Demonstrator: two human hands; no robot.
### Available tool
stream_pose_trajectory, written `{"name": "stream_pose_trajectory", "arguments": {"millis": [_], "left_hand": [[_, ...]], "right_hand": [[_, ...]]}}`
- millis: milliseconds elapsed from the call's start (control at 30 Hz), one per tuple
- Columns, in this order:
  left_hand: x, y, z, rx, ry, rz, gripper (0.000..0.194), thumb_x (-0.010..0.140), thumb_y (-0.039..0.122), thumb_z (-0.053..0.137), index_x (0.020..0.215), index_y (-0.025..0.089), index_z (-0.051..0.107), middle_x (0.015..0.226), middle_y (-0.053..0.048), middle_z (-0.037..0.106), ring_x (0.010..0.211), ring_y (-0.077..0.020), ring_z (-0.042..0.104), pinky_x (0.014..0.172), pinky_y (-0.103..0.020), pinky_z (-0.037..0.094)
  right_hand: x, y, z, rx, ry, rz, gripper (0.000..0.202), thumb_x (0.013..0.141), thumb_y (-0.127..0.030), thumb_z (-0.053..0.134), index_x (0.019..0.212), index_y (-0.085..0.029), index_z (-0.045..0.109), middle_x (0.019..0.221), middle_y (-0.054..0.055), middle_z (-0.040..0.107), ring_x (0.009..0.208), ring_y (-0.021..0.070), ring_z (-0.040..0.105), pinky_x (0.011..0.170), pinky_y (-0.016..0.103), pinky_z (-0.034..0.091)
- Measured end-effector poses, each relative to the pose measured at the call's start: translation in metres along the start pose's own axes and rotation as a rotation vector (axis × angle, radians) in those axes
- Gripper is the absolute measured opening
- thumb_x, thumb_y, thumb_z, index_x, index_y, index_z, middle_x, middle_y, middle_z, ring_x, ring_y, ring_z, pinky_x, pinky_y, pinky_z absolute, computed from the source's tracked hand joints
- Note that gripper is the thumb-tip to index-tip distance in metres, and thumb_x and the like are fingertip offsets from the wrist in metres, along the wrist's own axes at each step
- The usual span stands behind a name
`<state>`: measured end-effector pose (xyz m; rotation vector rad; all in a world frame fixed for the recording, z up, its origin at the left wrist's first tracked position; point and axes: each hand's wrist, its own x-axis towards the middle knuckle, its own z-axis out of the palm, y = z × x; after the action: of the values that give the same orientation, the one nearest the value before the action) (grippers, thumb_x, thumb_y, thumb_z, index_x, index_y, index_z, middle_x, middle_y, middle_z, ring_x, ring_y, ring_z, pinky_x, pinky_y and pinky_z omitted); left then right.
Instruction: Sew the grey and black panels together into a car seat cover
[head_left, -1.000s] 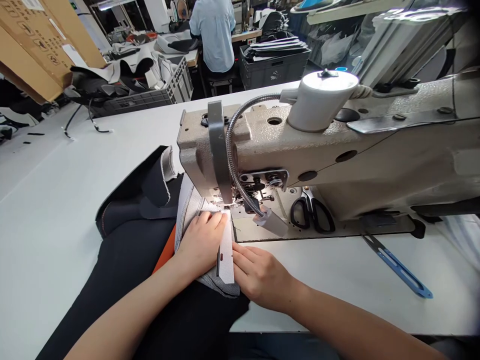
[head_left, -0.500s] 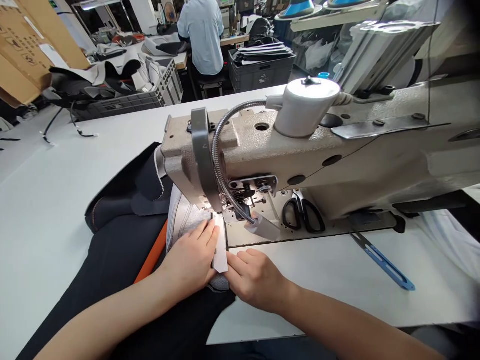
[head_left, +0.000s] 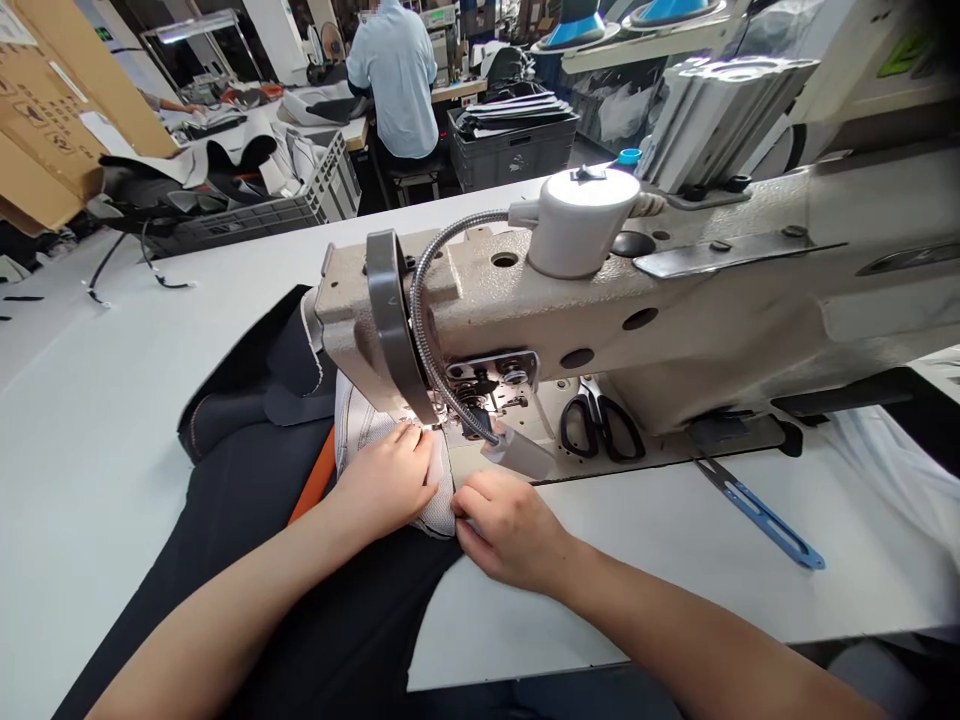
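Observation:
A large dark fabric piece (head_left: 255, 490) with a light grey mesh part (head_left: 439, 505) and an orange strip (head_left: 313, 478) lies under the head of a sewing machine (head_left: 480, 300). My left hand (head_left: 390, 480) rests on the mesh close to the needle area, its fingers together and pressing down. My right hand (head_left: 510, 530) is closed at the mesh's right edge, thumb and fingers pinching that edge. The needle itself is hidden behind the lamp and guard.
Black-handled scissors (head_left: 602, 425) lie on the machine bed. Blue thread snips (head_left: 765, 515) are on the white table (head_left: 637, 560) at the right. Grey crates (head_left: 514, 155) of material and a seated person in light blue (head_left: 394, 80) are behind the machine.
The white strip that lay under my left fingers no longer shows, and the mesh there is uncovered. My left hand has moved slightly up and left. The view has shifted a little.

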<state>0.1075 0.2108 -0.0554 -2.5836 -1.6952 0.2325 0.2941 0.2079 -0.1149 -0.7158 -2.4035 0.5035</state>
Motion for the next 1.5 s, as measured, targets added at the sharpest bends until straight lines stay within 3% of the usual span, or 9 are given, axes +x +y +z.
{"name": "stream_pose_trajectory", "arguments": {"millis": [200, 400, 500, 700, 800, 967, 1167, 1367, 1500], "left_hand": [[-0.012, -0.003, 0.003, -0.102, 0.107, -0.042, 0.030, 0.088, 0.029, 0.045, 0.106, 0.013, 0.062, 0.114, -0.014, 0.063, 0.102, -0.0273, 0.061, 0.080, -0.037, 0.054], [-0.058, -0.002, 0.009, -0.086, 0.414, 0.068, 0.041, 0.089, 0.034, 0.045, 0.126, 0.016, 0.047, 0.133, -0.017, 0.047, 0.123, -0.0300, 0.045, 0.098, -0.044, 0.043], [-0.066, 0.004, 0.020, 0.014, 0.550, 0.026, 0.043, 0.081, 0.032, 0.058, 0.119, 0.018, 0.046, 0.115, -0.016, 0.052, 0.113, -0.0307, 0.048, 0.098, -0.049, 0.040], [-0.050, 0.010, 0.036, 0.102, 0.727, -0.025, 0.017, 0.078, 0.007, 0.046, 0.090, 0.017, 0.052, 0.082, -0.007, 0.058, 0.082, -0.0213, 0.054, 0.080, -0.039, 0.044], [-0.051, 0.008, 0.031, 0.023, 0.628, 0.191, 0.026, 0.078, 0.000, 0.040, 0.092, 0.015, 0.056, 0.080, -0.006, 0.061, 0.080, -0.0184, 0.057, 0.074, -0.032, 0.046], [-0.062, 0.012, 0.020, 0.041, 0.515, 0.315, 0.023, 0.087, 0.004, 0.045, 0.103, 0.012, 0.059, 0.095, -0.009, 0.065, 0.097, -0.0214, 0.059, 0.086, -0.036, 0.048], [-0.061, 0.022, 0.024, -0.039, 0.478, 0.320, 0.014, 0.091, 0.010, 0.048, 0.096, 0.013, 0.060, 0.079, -0.004, 0.063, 0.079, -0.0161, 0.058, 0.076, -0.032, 0.049], [-0.061, 0.026, 0.028, -0.038, 0.389, 0.219, 0.021, 0.092, 0.010, 0.041, 0.084, 0.016, 0.060, 0.126, -0.011, 0.056, 0.086, -0.0177, 0.056, 0.076, -0.033, 0.046], [-0.058, 0.024, 0.028, -0.084, 0.381, 0.206, 0.021, 0.092, 0.010, 0.040, 0.092, 0.014, 0.061, 0.107, -0.011, 0.065, 0.087, -0.0193, 0.057, 0.075, -0.033, 0.046]], "right_hand": [[0.006, -0.017, -0.006, 0.427, -0.169, 0.356, 0.016, 0.072, -0.028, 0.066, 0.075, -0.017, 0.053, 0.072, -0.001, 0.050, 0.063, 0.0121, 0.043, 0.057, 0.025, 0.032], [0.029, -0.028, -0.009, 1.626, -0.498, 1.071, 0.027, 0.082, -0.030, 0.058, 0.066, -0.018, 0.039, 0.052, -0.009, 0.036, 0.040, 0.0017, 0.023, 0.041, 0.016, 0.013], [0.029, -0.023, -0.010, 1.778, -0.524, 1.090, 0.024, 0.079, -0.025, 0.062, 0.068, -0.017, 0.041, 0.050, -0.011, 0.037, 0.038, -0.0003, 0.022, 0.040, 0.013, 0.015], [0.022, -0.021, -0.017, 1.135, -0.518, 0.814, 0.025, 0.085, -0.025, 0.054, 0.063, -0.017, 0.046, 0.051, -0.005, 0.051, 0.041, 0.0063, 0.046, 0.044, 0.018, 0.031], [0.017, -0.018, -0.029, 0.550, -0.544, 0.526, 0.019, 0.080, -0.022, 0.061, 0.064, -0.017, 0.052, 0.057, -0.003, 0.056, 0.053, 0.0101, 0.053, 0.051, 0.021, 0.031], [0.006, -0.005, -0.031, -0.053, -0.231, 0.258, 0.013, 0.078, -0.018, 0.062, 0.091, -0.020, 0.060, 0.082, 0.000, 0.064, 0.067, 0.0124, 0.056, 0.053, 0.023, 0.027], [0.000, 0.004, -0.008, -0.177, 0.010, 0.004, 0.021, 0.090, -0.012, 0.044, 0.089, -0.018, 0.064, 0.073, 0.002, 0.060, 0.065, 0.0107, 0.051, 0.058, 0.022, 0.032], [0.005, 0.003, 0.002, -0.210, 0.109, -0.085, 0.031, 0.093, -0.019, 0.045, 0.066, -0.017, 0.060, 0.060, 0.000, 0.050, 0.056, 0.0102, 0.040, 0.054, 0.025, 0.026], [0.008, 0.000, 0.004, -0.218, 0.106, -0.088, 0.037, 0.094, -0.021, 0.043, 0.060, -0.016, 0.055, 0.058, -0.001, 0.046, 0.054, 0.0104, 0.037, 0.054, 0.026, 0.024]]}}
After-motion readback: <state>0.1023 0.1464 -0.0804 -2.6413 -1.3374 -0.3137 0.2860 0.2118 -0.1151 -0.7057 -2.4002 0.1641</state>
